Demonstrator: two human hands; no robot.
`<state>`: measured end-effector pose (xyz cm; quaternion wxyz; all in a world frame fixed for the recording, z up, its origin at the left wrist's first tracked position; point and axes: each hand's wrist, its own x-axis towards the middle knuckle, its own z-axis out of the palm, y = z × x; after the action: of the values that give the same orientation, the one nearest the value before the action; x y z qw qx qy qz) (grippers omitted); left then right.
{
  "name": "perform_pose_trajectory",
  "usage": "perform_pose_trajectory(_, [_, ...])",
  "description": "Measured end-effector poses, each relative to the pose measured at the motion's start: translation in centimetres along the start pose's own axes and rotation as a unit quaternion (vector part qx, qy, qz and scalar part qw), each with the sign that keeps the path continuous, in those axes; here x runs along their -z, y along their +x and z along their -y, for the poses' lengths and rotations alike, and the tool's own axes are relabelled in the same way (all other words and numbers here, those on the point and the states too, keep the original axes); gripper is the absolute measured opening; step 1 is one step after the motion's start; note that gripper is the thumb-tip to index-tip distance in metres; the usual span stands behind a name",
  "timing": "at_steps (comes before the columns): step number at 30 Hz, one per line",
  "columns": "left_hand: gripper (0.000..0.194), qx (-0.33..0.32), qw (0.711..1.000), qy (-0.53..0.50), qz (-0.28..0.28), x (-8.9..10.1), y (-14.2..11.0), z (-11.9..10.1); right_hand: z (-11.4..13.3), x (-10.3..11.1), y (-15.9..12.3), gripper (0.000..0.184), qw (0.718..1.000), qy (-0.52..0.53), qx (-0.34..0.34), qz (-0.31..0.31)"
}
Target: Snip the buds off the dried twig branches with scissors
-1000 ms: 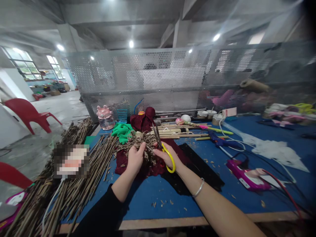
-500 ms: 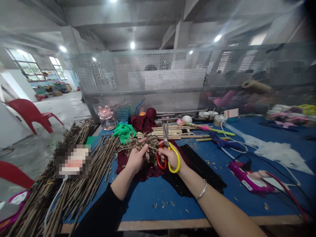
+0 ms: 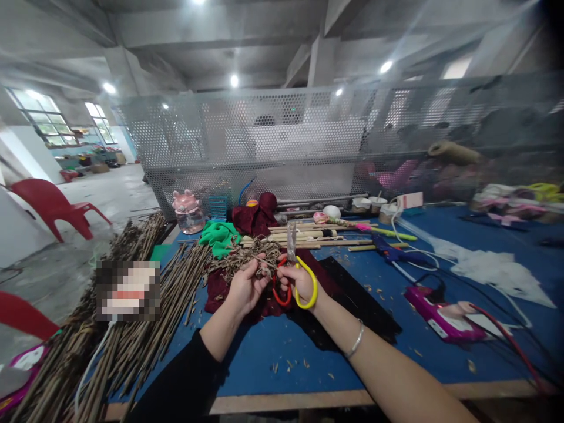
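Note:
My left hand (image 3: pixel 245 286) is closed at the near edge of a tangle of dried leafy stems (image 3: pixel 235 258), with some of them pinched in its fingers. In my right hand (image 3: pixel 304 282) is a pair of scissors (image 3: pixel 291 242) with one red and one yellow handle loop. Its blades point up and away, close together, and my right fingertips are beside the dried stems. Under both hands lies a dark red cloth (image 3: pixel 215 294), partly hidden by the stems. A black cloth (image 3: pixel 365 299) is spread to its right.
Long bare sticks (image 3: pixel 170 311) lie in a heap on the left. A green cloth (image 3: pixel 219 238), a pink-topped jar (image 3: pixel 188 214) and bamboo sticks (image 3: pixel 304 244) are farther back. On the right are a glue gun (image 3: pixel 390 249), a purple power strip (image 3: pixel 440 314) and cables. A perforated metal screen (image 3: pixel 198 141) stands behind.
The scissors have tilted and their blades have come together. My right hand has shifted slightly left. The left hand has turned so more of its palm shows, still at the dried stems.

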<state>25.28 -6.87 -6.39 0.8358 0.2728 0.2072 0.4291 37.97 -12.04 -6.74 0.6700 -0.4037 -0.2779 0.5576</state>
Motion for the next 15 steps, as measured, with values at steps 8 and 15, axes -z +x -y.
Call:
perform_pose_trajectory(8, [0.029, -0.024, 0.992, 0.122, 0.027, -0.33, -0.51, -0.03, 0.05, -0.5, -0.38, 0.04, 1.0, 0.003, -0.01, -0.012])
perform_pose_trajectory(15, [0.027, -0.209, 0.884, 0.418, -0.005, 0.32, -0.1, -0.16, -0.04, -0.51, -0.18, 0.036, 0.999, 0.028, -0.027, -0.001])
